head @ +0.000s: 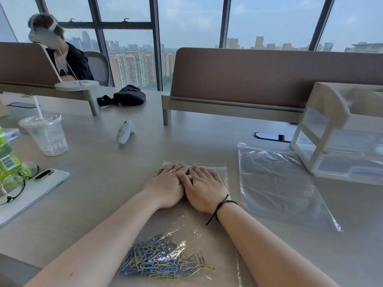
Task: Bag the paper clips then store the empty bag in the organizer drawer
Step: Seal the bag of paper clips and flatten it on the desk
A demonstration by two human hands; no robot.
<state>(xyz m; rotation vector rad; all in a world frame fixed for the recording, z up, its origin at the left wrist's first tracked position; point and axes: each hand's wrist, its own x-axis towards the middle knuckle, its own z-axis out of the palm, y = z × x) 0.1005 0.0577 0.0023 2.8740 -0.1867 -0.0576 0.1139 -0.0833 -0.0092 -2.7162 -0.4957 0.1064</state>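
Your left hand and right hand lie flat, pressing the clip bag; paper clips bunch behind your wrists. Empty bag, right: thin, slippery, pinch 1 edge.

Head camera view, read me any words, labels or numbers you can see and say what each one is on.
"COFFE", cut off at the edge: clear plastic cup with lid and straw.
Barcode label on the green plastic bottle: print too small to read.
Nothing else carries readable text.
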